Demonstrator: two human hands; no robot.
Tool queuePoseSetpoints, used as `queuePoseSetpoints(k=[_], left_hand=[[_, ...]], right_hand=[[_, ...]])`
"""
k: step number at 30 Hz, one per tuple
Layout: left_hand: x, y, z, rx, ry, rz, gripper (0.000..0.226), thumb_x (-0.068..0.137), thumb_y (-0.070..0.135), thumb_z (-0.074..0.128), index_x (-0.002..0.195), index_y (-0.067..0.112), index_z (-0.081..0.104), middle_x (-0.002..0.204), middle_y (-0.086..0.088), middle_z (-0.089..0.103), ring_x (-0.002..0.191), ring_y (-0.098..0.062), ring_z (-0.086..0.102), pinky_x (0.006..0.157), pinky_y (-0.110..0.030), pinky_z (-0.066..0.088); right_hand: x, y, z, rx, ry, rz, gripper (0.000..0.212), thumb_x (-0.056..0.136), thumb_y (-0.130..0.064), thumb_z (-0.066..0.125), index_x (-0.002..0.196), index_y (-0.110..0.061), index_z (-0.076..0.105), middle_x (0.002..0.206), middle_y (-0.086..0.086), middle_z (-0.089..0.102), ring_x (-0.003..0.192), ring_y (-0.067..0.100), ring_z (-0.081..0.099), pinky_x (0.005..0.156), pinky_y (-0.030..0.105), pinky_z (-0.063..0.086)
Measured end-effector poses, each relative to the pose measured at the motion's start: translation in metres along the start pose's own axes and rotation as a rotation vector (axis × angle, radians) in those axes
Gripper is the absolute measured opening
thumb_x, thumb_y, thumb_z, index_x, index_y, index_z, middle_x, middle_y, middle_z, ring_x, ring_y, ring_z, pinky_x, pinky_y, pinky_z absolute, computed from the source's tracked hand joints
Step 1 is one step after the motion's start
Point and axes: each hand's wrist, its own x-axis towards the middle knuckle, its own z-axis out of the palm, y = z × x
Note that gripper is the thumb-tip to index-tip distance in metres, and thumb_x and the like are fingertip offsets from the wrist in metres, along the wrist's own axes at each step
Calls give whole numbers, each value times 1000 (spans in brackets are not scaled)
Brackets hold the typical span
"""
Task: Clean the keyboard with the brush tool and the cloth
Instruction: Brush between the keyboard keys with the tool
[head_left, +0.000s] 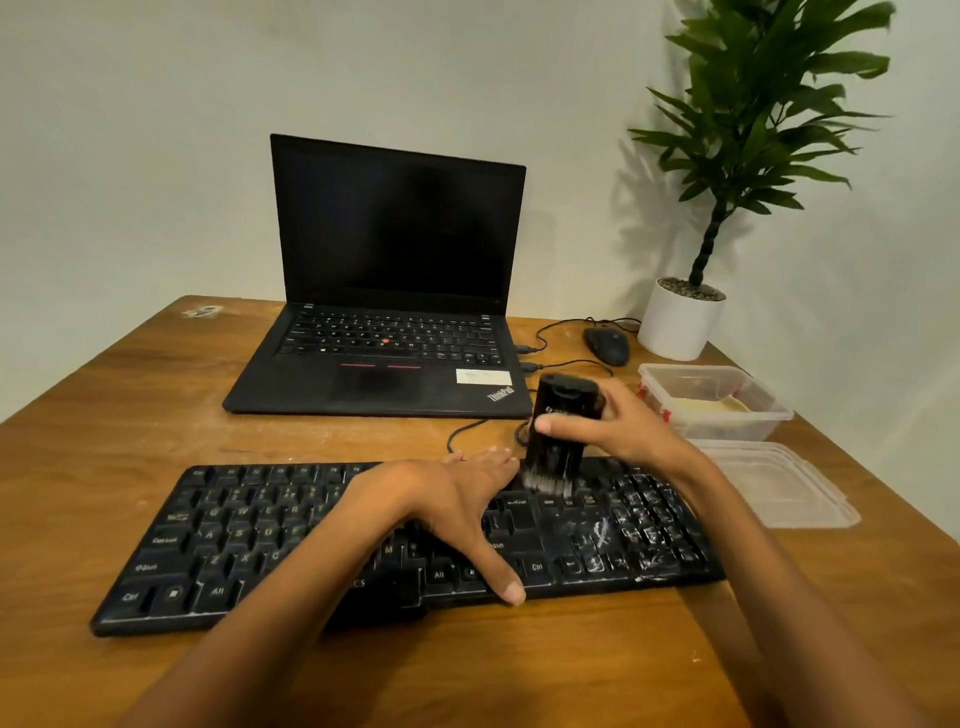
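The flat black plastic keyboard (405, 540) lies across the wooden tabletop (130, 395), just in front of the open black laptop (384, 291). It looks light and rigid, likely to skate on smooth wood, so pinning it by its flat top makes sense. The left hand (447, 509) does that, spread open and pressed palm-down on the keys right of the keyboard's middle, grasping nothing.

The right hand (618, 431) is closed around the upright black block-shaped brush tool (563, 431), thumb on the side facing the camera, fingers behind. The tool seems a hard, light casing best held about its middle; the grip sits there. Its pale bristles (soft, probably bending easily) touch the keys near the keyboard's far edge, just right of the left fingertips.

White dust smears the keyboard's right end, so brushing appears unfinished. No cloth is clearly visible; a clear plastic tub (717, 400) and its loose lid (774, 483) sit beyond the keyboard's right end.
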Motion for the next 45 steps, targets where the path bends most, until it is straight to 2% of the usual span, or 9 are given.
queuePoseSetpoints(k=[3,8,12,17,26,32,38,42,45], left_hand=[[0,0,1,9,4,-10,116,73,56,67,146,16,-14,154,4,-20,140,-10,-18,115,-33,-11],[0,1,2,8,13,-8,119,71,57,68,146,15,-15,154,4,-20,140,-9,-18,116,-36,-10],[-1,3,2,22,15,-11,118,72,56,68,146,15,-14,154,3,-19,141,-10,-15,116,-35,-9],[2,3,4,23,27,-11,121,68,59,69,147,19,-13,155,5,-16,141,-11,-13,115,-34,-8],[-2,5,1,22,19,-31,117,71,56,68,147,15,-11,155,4,-16,142,-11,-11,116,-34,-6],[-4,6,1,12,24,-31,116,72,55,68,146,15,-12,155,3,-16,142,-11,-12,116,-34,-6],[-2,5,1,14,14,-45,117,71,57,68,146,16,-13,155,4,-17,141,-11,-12,115,-33,-6],[-4,7,2,5,32,-38,116,71,54,69,147,15,-10,155,4,-14,142,-11,-10,116,-33,-5],[-2,4,2,10,25,-44,117,71,55,69,147,16,-11,155,3,-15,142,-11,-12,115,-33,-7]], right_hand=[[-5,-4,-7,34,197,-68,27,73,-29,74,93,-13,64,89,0,70,91,10,64,82,27,49],[-43,5,-5,231,-40,-67,35,69,-29,71,100,-15,63,100,2,71,98,18,66,84,32,53],[-62,19,-31,240,33,32,46,68,-30,71,101,-1,59,91,10,72,90,25,68,89,52,49],[-55,-9,-6,207,-40,-90,31,71,-24,72,99,-14,63,97,3,71,95,19,66,81,29,53],[-53,-1,-24,53,24,30,40,66,-39,74,98,-19,61,96,0,69,91,11,65,77,23,53],[-55,10,-11,128,1,72,61,61,-44,78,107,-9,58,103,9,69,98,23,65,89,45,51],[-58,-4,-8,137,-142,-9,32,71,-24,73,100,-15,62,97,5,71,96,20,66,85,36,53],[-49,-4,0,140,48,5,43,66,-39,77,100,-19,60,101,2,69,95,13,65,89,45,51],[-55,-2,1,170,-73,-27,41,69,-33,74,102,-11,61,100,8,69,97,23,65,86,41,53]])
